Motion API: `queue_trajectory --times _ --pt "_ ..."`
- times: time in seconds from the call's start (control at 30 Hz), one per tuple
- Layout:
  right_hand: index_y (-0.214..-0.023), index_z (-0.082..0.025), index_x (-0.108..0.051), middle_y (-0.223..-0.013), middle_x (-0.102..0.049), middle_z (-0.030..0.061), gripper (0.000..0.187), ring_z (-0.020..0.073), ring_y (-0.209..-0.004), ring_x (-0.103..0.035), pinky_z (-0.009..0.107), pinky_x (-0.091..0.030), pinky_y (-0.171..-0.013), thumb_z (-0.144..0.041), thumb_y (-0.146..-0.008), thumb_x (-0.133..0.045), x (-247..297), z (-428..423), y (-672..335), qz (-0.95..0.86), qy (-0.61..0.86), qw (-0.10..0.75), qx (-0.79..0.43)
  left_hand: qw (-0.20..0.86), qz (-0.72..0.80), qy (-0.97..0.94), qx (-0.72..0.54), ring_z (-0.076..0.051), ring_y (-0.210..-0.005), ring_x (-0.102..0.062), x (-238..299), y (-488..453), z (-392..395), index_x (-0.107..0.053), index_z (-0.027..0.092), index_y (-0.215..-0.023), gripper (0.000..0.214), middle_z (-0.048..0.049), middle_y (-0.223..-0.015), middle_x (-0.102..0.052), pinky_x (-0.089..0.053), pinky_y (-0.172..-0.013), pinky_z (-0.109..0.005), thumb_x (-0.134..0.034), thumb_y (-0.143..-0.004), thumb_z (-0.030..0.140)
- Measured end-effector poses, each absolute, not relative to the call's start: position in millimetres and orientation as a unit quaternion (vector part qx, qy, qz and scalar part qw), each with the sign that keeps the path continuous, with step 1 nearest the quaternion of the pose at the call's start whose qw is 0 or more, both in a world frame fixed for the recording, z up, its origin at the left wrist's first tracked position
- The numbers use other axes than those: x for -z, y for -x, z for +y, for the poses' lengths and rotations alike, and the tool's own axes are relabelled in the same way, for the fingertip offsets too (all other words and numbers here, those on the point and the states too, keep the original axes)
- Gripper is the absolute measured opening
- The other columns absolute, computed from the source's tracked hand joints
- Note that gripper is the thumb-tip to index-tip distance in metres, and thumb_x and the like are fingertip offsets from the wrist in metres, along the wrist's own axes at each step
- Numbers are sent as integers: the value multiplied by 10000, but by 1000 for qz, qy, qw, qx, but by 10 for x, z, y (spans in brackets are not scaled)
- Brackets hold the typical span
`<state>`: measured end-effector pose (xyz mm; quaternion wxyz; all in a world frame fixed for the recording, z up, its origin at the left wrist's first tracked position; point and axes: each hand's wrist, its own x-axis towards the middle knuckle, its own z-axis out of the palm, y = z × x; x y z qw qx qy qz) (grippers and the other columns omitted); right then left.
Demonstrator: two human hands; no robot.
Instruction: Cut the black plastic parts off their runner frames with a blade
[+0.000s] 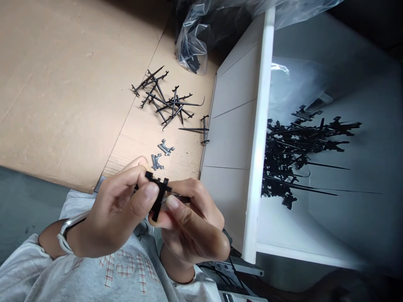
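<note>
Between the thumb and fingers of my left hand [108,212] is a black plastic bracket [160,196] with small notched prongs, held tilted in front of my chest. My right hand [197,228] is closed in a pinch at the bracket's right side, on a small dark piece [182,198] that shows only in part. Whether that piece is joined to the bracket is hidden by my fingers. Just beyond my hands, two small grey-black brackets [166,147] lie on the cardboard. Farther off is a loose heap of thin black T-shaped plastic parts [173,102].
Brown cardboard [63,84] covers the table. A white bin [257,138] stands at the right, its wall rising beside my right hand, with a pile of black assembled parts [292,147] inside. A clear plastic bag [192,46] with black pieces lies at the back.
</note>
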<state>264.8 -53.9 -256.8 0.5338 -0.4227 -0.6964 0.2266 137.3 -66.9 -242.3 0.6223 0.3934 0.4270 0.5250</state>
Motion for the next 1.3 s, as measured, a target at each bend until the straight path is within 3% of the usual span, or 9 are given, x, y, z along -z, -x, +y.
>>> queue_trajectory --times 0.23,0.47,0.63,1.03,1.3 --pt "-916 -204 -581 -714 -578 -21 97 98 -533 -505 249 -406 -446 -182 -863 -659 2537 -481 -2656 -700 409 523 -262 624 412 -395 -533 -118 -634 -354 2433 -1364 -657 -462 187 -699 339 13 -721 -367 -302 -548 -273 -484 -1002 337" --pt "-913 -213 -572 -685 -562 -25 133 94 -524 -470 253 -383 -458 -107 -855 -625 2546 -501 -2621 -688 411 543 -249 621 430 -388 -529 -109 -644 -375 2402 -1368 -657 -475 180 -693 353 12 -729 -383 -312 -549 -258 -492 -999 355" --pt "-932 -214 -583 -745 -576 -14 82 97 -554 -491 250 -381 -466 -229 -892 -653 2560 -491 -2655 -711 400 524 -242 612 424 -397 -536 -107 -625 -366 2405 -1365 -667 -470 180 -691 353 16 -716 -383 -315 -546 -262 -498 -995 356" --pt "-878 -217 -548 -659 -542 -32 106 99 -504 -457 260 -361 -441 -128 -855 -602 2529 -471 -2604 -695 430 530 -227 607 443 -392 -531 -138 -636 -379 2412 -1366 -652 -486 192 -671 355 -9 -709 -425 -333 -550 -283 -511 -981 364" --pt "-885 -216 -538 -665 -536 -29 59 96 -510 -458 259 -379 -451 -188 -927 -569 2558 -473 -2612 -706 427 523 -216 622 437 -376 -529 -126 -642 -385 2400 -1353 -646 -502 188 -685 338 3 -722 -409 -322 -548 -278 -519 -982 347"
